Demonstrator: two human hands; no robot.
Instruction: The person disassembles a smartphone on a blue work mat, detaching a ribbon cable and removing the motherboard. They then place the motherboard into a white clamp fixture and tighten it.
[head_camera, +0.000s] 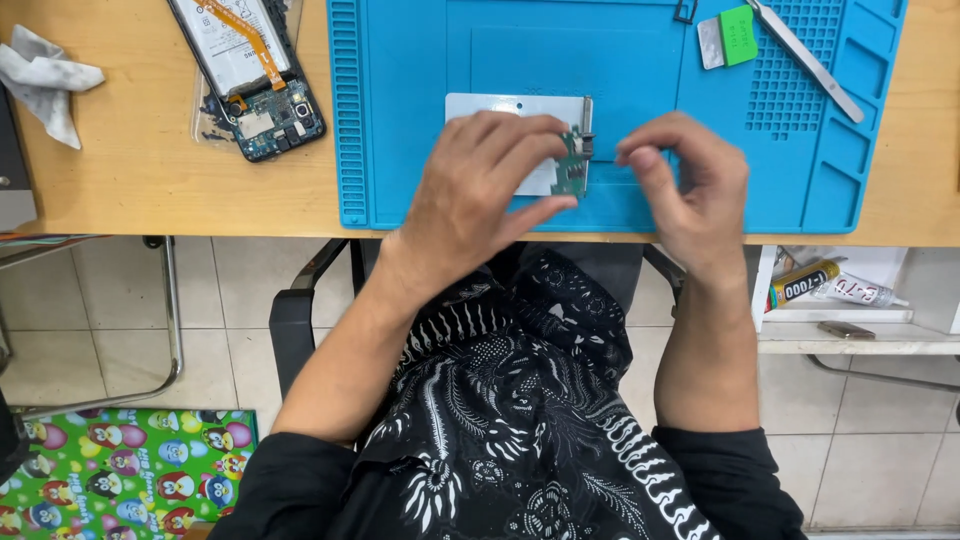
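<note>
Left hand (480, 185) comes up from lower-left, forearm angled across the lap, palm down over the blue silicone work mat (620, 60). Fingers curl loosely; fingertips pinch the small green circuit board (571, 172) by its left edge, so the hand is partly closed w/ the board in its grip. Board stands roughly upright, just right of the left fingertips, between both hands, over the light grey rectangular metal plate (500, 108) on the mat.

Right hand (685, 180) rises nearly straight from below, wrist bent, fingers bunched toward thumb, pointing left at the board; can't tell if it has hold of anything. Near the board, small gap showing.

Mat lies on the wooden counter (130, 170). Opened smartphone w/ exposed internals and orange flex cable (250, 75) sits upper left, well apart from the hands. Metal tweezers (805, 58) and a green tab (738, 35) lie on the mat's upper right.
</note>
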